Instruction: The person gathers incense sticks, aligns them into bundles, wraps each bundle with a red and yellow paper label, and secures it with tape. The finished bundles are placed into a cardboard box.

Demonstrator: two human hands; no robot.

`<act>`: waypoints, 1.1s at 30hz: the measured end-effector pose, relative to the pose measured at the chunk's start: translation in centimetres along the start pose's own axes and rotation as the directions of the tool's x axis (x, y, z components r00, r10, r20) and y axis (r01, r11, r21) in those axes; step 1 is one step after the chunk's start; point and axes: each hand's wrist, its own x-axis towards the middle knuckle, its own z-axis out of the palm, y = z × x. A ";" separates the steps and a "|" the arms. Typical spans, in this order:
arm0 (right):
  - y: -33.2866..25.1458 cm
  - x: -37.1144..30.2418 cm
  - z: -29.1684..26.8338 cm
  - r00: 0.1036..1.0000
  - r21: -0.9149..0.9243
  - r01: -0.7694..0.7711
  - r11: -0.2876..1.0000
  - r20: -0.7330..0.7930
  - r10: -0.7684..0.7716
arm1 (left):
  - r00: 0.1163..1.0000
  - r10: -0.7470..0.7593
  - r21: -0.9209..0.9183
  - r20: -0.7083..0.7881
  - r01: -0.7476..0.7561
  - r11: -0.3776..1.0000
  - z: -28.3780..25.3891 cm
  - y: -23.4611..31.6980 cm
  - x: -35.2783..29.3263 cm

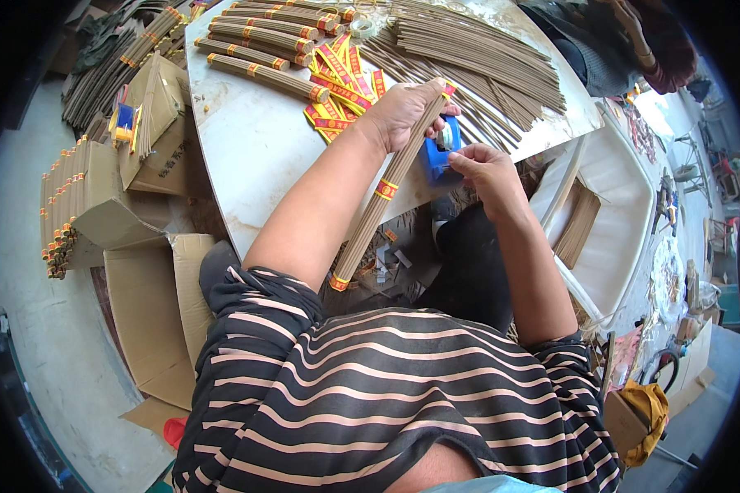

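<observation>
My left hand (404,115) is closed around the upper part of a bundle of thin brown incense sticks (368,220). The bundle slants down toward my lap, with red-and-yellow paper bands at its middle and both ends. Just right of its upper end, a blue tape dispenser (437,164) with a roll in it stands by the table edge. The thumb and fingers of my right hand (492,177) are pinched together at the dispenser's near end; any tape between them is too thin to make out. Red-and-yellow paper labels (337,78) lie in a loose pile beyond my left hand.
The white table (251,164) carries banded bundles (263,33) at far left and loose sticks (477,57) at far right. Cardboard boxes (144,296) and stacked bundles (62,205) stand left. A white bin (612,222) holding sticks is at right. Another person (617,37) sits across.
</observation>
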 end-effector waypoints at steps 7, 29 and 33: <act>1.3 -4.0 1.0 0.996 0.301 -0.044 0.953 -0.059 0.065 | 0.997 -0.047 -0.027 -0.063 0.046 0.999 -0.1 0.2 0.2; 1.3 -5.3 -0.1 0.988 0.514 -0.155 0.844 0.103 0.118 | 0.999 0.048 0.088 -0.009 -0.047 0.995 0.2 1.1 -1.9; -1.9 -7.2 -1.0 0.965 0.465 0.064 0.883 0.197 -0.174 | 0.995 0.095 0.136 0.044 -0.100 0.986 1.6 3.6 -7.7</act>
